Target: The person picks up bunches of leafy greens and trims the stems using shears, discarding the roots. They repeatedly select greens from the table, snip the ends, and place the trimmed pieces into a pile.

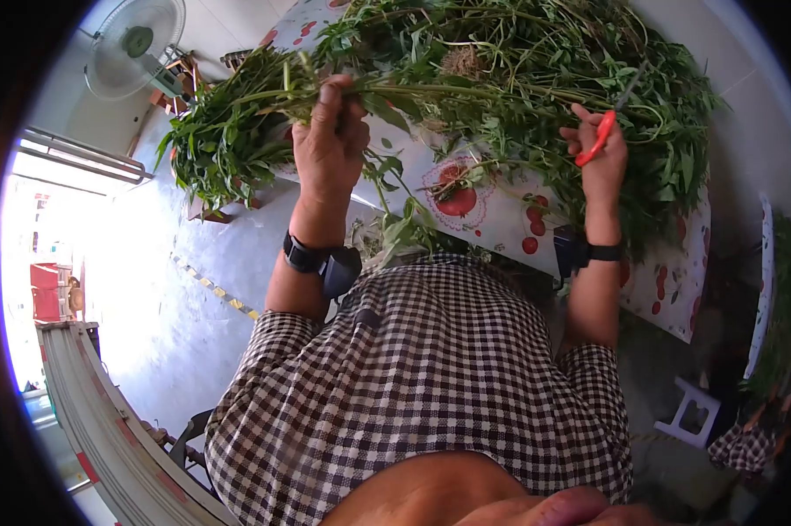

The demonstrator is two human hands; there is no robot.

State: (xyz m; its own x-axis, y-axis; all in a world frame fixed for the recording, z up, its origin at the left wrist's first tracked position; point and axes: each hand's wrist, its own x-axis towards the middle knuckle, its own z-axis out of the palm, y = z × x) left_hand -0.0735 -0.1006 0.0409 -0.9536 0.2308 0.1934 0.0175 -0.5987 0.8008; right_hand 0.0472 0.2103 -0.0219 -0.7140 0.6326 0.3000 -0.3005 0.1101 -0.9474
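My left hand (332, 131) is closed around several long green plant stems (431, 88) that stretch to the right across the table. Leaves from this bunch hang below the hand, toward my shirt. In my right hand (604, 158) is a pair of scissors (599, 140) with red handles, its dark blades pointing up and to the right over the greenery. Behind both hands lies a large heap of leafy cut stems (536, 44), with a brown root clump among them. Further left is a second leafy pile (229, 140).
The table wears a white cloth with a red fruit print (509, 223). A fan (137, 39) stands at the upper left. On the floor at lower right is a pale plastic stool (689, 412). More greenery (786, 289) lies at the right edge.
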